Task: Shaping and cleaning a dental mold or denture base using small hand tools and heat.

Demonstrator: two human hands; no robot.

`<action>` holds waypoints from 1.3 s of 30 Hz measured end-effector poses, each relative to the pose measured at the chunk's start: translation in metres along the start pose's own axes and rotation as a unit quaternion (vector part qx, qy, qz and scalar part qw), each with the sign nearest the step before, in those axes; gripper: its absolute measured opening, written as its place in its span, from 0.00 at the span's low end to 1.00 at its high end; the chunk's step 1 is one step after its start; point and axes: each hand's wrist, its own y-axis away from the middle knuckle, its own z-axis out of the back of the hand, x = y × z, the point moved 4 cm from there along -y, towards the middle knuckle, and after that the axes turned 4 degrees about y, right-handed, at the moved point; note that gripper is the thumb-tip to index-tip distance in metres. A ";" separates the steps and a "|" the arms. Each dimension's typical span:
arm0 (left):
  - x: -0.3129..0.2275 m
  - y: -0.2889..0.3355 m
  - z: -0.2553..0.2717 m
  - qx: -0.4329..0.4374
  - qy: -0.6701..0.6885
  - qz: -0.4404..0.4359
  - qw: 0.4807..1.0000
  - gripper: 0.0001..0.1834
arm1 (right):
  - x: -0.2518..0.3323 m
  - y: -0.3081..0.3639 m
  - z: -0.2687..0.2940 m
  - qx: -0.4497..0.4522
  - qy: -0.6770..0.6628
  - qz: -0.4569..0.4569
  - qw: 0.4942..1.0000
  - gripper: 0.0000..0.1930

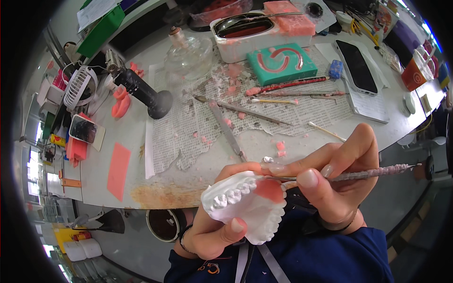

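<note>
My left hand (212, 240) holds a white plaster dental cast (224, 207), its thumb pressed on the near side and its fingers behind. The row of moulded teeth faces up and toward me. A patch of pink wax (271, 189) lies on the cast near the front teeth. In my right hand (339, 188) a slim metal wax carver (358, 175) is pinched between thumb and fingers. Its handle is wrapped in a pinkish covering. The carver's left tip reaches the edge of the pink wax, close to my left fingers; whether it touches cannot be made out.
Newspaper (174, 137) under the work bears a wax knife (227, 134), a spatula (255, 113) and wax crumbs. Behind stand a glass spirit lamp (188, 56), a wax-smeared white pot (236, 49) and a green box (283, 70). A black torch (137, 87) stands left, a phone (357, 66) lies right.
</note>
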 end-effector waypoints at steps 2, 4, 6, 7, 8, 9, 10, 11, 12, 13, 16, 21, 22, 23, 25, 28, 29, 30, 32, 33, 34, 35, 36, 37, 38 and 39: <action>0.000 0.000 0.000 -0.011 0.001 -0.003 1.000 0.41 | 0.002 -0.003 0.001 0.070 0.034 0.032 0.996 0.18; 0.001 -0.001 0.001 0.000 0.001 0.003 1.000 0.41 | 0.000 -0.003 0.002 0.074 0.039 0.036 0.996 0.18; 0.001 0.001 0.002 0.003 0.010 0.009 1.000 0.41 | 0.000 -0.002 0.002 0.080 0.042 0.040 0.995 0.18; 0.001 0.001 0.002 0.006 0.019 0.016 1.000 0.40 | -0.002 -0.001 0.004 0.072 0.046 0.035 0.996 0.19; 0.001 0.001 0.002 0.005 0.018 0.015 1.000 0.40 | -0.003 0.001 0.006 0.065 0.051 0.030 0.996 0.20; 0.001 0.002 0.001 0.000 0.015 0.013 1.000 0.40 | -0.003 0.001 0.008 0.065 0.050 0.030 0.996 0.20; 0.000 0.002 0.000 -0.005 0.012 0.010 1.000 0.40 | -0.003 0.002 0.009 0.076 0.073 0.039 0.994 0.22; -0.001 0.002 -0.001 -0.005 0.012 0.010 1.000 0.40 | -0.003 0.002 0.009 0.086 0.096 0.048 0.991 0.23; -0.001 0.001 -0.001 -0.017 -0.011 0.019 1.000 0.40 | -0.003 0.003 0.008 0.086 0.096 0.048 0.990 0.23; -0.002 0.001 -0.001 -0.029 -0.034 0.029 0.999 0.40 | -0.003 0.005 0.008 0.074 0.090 0.031 0.993 0.24; -0.004 -0.004 -0.005 -0.018 -0.081 0.005 0.997 0.41 | -0.008 0.005 0.001 0.027 0.030 0.008 0.999 0.23; -0.002 0.002 0.006 -0.020 0.026 0.047 0.998 0.46 | -0.018 -0.009 0.017 -0.010 0.070 0.080 0.994 0.16; -0.002 0.003 0.008 -0.030 0.041 0.053 0.997 0.47 | -0.013 -0.007 0.020 -0.007 0.068 0.079 0.995 0.16; -0.002 0.004 0.009 -0.052 0.030 0.045 0.997 0.48 | -0.009 -0.002 0.019 0.003 -0.041 0.018 0.999 0.15; -0.006 -0.001 -0.002 -0.073 0.032 0.031 0.996 0.47 | 0.003 -0.001 0.011 0.050 -0.112 -0.039 0.992 0.18; -0.007 -0.001 -0.003 -0.085 0.024 0.024 0.996 0.47 | 0.002 -0.003 0.000 0.317 0.135 0.152 0.927 0.22; -0.006 0.000 -0.002 -0.079 0.015 0.027 0.996 0.47 | 0.000 -0.005 0.004 0.335 0.185 0.124 0.915 0.23; -0.006 0.000 -0.001 -0.080 0.015 0.026 0.996 0.47 | -0.009 -0.003 0.008 0.148 0.161 0.058 0.974 0.22; -0.007 -0.003 -0.001 -0.066 0.013 0.021 0.997 0.46 | -0.010 -0.005 0.016 0.010 0.124 -0.017 0.992 0.22; -0.006 -0.003 0.000 -0.052 0.036 0.034 0.997 0.46 | -0.009 -0.002 0.015 0.003 0.085 -0.011 0.996 0.21; -0.004 -0.001 0.003 -0.053 0.036 0.032 0.997 0.46 | -0.007 -0.001 0.010 0.004 0.084 -0.011 0.996 0.21; -0.001 0.002 0.006 -0.029 0.068 0.037 0.997 0.45 | -0.003 0.000 0.000 0.021 0.063 0.009 0.998 0.20; 0.002 0.004 0.007 -0.006 0.101 0.041 0.994 0.45 | 0.000 0.001 -0.005 0.038 0.041 0.030 0.998 0.19; 0.004 0.006 0.008 -0.006 0.110 0.038 0.993 0.45 | 0.000 0.001 -0.008 0.080 0.062 0.059 0.993 0.20; 0.004 0.005 0.006 -0.005 0.110 0.039 0.993 0.45 | 0.000 0.003 -0.005 0.079 0.064 0.060 0.993 0.20; 0.003 0.004 0.004 0.001 0.106 0.030 0.994 0.45 | 0.002 0.005 -0.006 0.113 0.082 0.087 0.986 0.20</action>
